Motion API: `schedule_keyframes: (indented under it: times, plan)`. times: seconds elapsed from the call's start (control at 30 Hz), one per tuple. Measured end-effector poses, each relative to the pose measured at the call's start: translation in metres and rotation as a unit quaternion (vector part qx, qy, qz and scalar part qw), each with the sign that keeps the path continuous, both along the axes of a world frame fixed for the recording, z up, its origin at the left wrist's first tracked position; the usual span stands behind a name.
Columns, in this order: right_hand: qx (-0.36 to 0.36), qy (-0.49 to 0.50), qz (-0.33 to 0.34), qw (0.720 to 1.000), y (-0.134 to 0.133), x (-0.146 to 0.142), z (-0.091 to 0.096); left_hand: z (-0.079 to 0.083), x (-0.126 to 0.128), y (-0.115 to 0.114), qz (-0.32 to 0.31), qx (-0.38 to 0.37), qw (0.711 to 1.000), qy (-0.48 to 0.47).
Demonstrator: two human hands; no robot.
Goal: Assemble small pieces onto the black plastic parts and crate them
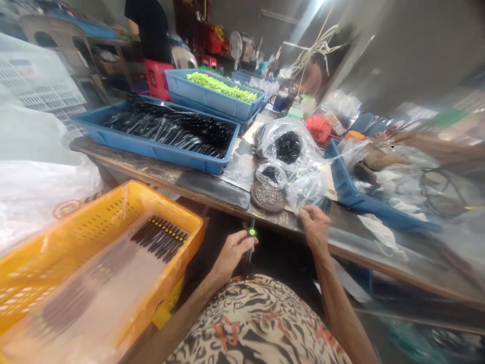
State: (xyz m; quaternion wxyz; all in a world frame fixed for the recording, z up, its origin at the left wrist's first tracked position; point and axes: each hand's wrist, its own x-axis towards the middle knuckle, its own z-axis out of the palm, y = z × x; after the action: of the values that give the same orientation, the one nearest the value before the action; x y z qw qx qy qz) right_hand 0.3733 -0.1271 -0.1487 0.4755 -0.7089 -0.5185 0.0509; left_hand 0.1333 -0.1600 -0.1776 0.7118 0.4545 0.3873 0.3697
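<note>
My left hand (233,250) is closed round a thin black tool with a green cap (251,233), held below the table edge over my lap. My right hand (315,225) rests on the table edge with its fingers curled against a clear plastic bag (306,189); whether it pinches anything is hidden. A small round dish of tiny metal parts (268,196) sits just left of my right hand. An orange crate (113,253) at my left holds a row of black pieces with green tips (161,238).
A blue tray of black parts (159,134) and a blue tray of green pieces (215,91) lie on the worn table (170,174). Bags of black parts (288,146), another blue tray (352,194), white bags at the left. A person stands at the far back.
</note>
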Motion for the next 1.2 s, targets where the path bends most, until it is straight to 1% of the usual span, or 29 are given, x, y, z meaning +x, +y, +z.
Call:
schedule_keyframes:
  times: [0.2,0.4,0.5,0.57,0.63,0.7,0.73,0.8,0.83,0.87,0.93,1.1,1.2]
  plan:
    - [0.004,-0.011,-0.004,1.0,0.0,-0.002,0.002,0.004,0.0,-0.001,0.004,-0.005,1.0,-0.01]
    - [0.013,-0.016,-0.01,1.0,0.001,-0.003,0.001,0.003,0.0,0.001,0.002,-0.008,1.0,0.001]
    - [0.035,-0.018,-0.022,0.999,-0.003,-0.005,0.001,0.003,0.0,0.001,0.002,0.011,1.0,0.013]
    - [0.062,-0.028,-0.028,0.997,-0.009,-0.014,0.003,0.004,-0.001,0.001,0.001,0.034,0.999,0.023]
    - [0.078,-0.039,-0.007,0.996,-0.018,-0.03,0.006,0.005,-0.001,0.002,0.006,0.066,0.997,0.042]
    - [0.058,-0.027,0.063,0.996,-0.028,-0.053,0.009,0.007,0.0,0.002,0.018,0.105,0.991,0.076]
    - [0.029,-0.004,0.112,0.993,-0.033,-0.065,0.011,0.007,0.0,0.002,0.025,0.125,0.987,0.099]
    - [-0.049,0.069,0.204,0.975,-0.04,-0.088,0.012,0.007,0.001,0.002,0.039,0.165,0.974,0.149]
    - [-0.078,0.096,0.235,0.964,-0.042,-0.097,0.012,0.006,0.001,0.002,0.045,0.185,0.966,0.172]
    - [-0.092,0.11,0.253,0.957,-0.043,-0.103,0.01,0.006,0.002,0.002,0.05,0.204,0.958,0.194]
    - [-0.094,0.115,0.263,0.953,-0.044,-0.111,0.008,0.004,0.002,0.001,0.06,0.242,0.94,0.232]
    - [-0.057,0.07,0.239,0.967,-0.044,-0.115,0.004,0.001,0.003,-0.001,0.07,0.334,0.893,0.294]
    - [-0.043,0.046,0.231,0.971,-0.044,-0.116,0.002,0.0,0.004,-0.002,0.073,0.36,0.879,0.305]
